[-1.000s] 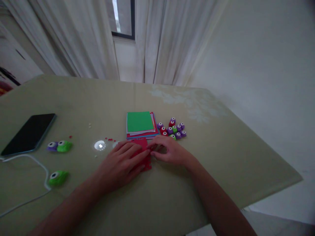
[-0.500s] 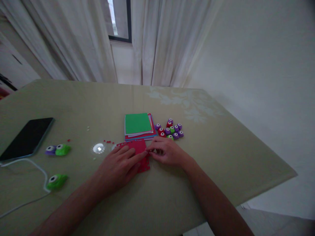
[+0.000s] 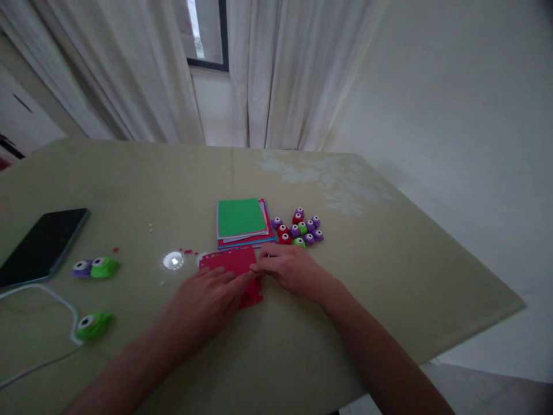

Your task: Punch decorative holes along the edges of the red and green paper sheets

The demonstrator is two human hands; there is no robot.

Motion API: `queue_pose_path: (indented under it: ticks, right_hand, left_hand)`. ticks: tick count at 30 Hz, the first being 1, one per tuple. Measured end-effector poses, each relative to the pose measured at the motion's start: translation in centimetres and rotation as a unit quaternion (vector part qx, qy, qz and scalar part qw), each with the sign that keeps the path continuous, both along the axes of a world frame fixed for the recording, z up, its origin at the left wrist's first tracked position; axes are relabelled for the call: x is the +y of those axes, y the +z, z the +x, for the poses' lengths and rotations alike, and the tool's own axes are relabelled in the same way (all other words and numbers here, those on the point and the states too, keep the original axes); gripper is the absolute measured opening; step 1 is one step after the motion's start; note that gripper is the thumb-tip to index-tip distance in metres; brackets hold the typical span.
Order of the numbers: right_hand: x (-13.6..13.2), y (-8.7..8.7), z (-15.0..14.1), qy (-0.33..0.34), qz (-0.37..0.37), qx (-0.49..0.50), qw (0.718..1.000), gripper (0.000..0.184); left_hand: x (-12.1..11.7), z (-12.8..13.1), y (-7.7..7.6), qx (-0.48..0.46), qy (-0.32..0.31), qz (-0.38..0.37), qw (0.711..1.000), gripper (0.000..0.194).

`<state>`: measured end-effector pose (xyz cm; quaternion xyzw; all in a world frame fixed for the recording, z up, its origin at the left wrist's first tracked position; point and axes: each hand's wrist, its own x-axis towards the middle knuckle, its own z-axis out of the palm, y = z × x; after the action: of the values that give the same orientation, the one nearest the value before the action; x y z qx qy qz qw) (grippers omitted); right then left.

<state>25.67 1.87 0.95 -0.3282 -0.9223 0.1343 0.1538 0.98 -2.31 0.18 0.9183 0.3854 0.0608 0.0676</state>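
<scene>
Long pale curtains hang behind, and a plain wall stands to the right of the table, which is covered with a light green cloth. Near the table's left side lies a dark tablet or phone, beside a white cable. The left hand lies palm down with fingers a little spread on the red sheet, probably to keep it from sliding. The right hand has thumb and fingers brought close together at the sheet's right edge; I cannot tell whether they pinch the paper or some small piece. Both hands meet there, it seems for fine control. The sheet, with small cuts along its edges, is flat on the table, just in front of a stack of coloured papers, perhaps put so to be within reach. Small one-eyed figures are grouped to the right of the stack; a purple and green pair and one green figure lie apart at the left. Smallest are red bits, near a clear round disc.
</scene>
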Motion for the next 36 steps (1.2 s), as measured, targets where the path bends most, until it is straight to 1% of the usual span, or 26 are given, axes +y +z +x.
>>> queue_pose_path:
  ticks: [7, 13, 15, 19, 23, 27, 30, 33, 36]
  right_hand:
    - [0.3, 0.6, -0.1, 0.004, -0.029, -0.003, 1.000, 0.018]
    - [0.4, 0.9, -0.4, 0.007, -0.039, -0.015, 0.999, 0.020]
    - [0.4, 1.0, -0.5, 0.004, -0.044, -0.017, 0.999, 0.019]
    - [0.4, 1.0, -0.6, 0.005, -0.057, -0.014, 0.998, 0.015]
    - [0.4, 0.8, -0.6, 0.001, -0.060, -0.004, 0.998, 0.014]
    - [0.4, 0.9, -0.5, -0.001, -0.050, -0.009, 0.999, 0.017]
    - [0.3, 1.0, -0.6, 0.005, -0.051, -0.011, 0.999, 0.018]
    - [0.4, 0.9, -0.6, 0.008, -0.050, -0.014, 0.999, 0.016]
    - [0.5, 0.5, -0.3, 0.002, -0.061, 0.010, 0.998, 0.014]
  left_hand:
    - [-0.1, 0.1, 0.3, 0.026, 0.007, 0.005, 1.000, 0.046]
    - [-0.3, 0.2, 0.7, 0.053, 0.005, -0.018, 0.998, 0.062]
    - [-0.4, 0.2, 0.9, 0.056, 0.009, -0.028, 0.998, 0.065]
    - [-0.4, 0.4, 1.1, 0.063, 0.010, -0.029, 0.998, 0.062]
    - [-0.4, 0.5, 0.9, 0.068, 0.005, -0.020, 0.997, 0.062]
    - [-0.4, 0.4, 0.6, 0.041, 0.007, -0.006, 0.999, 0.061]
    - [-0.5, 0.4, 0.8, 0.023, 0.007, -0.002, 1.000, 0.060]
    - [-0.4, 0.4, 1.0, 0.043, 0.007, -0.006, 0.999, 0.056]
    - [-0.4, 0.3, 1.1, 0.044, 0.011, -0.012, 0.999, 0.057]
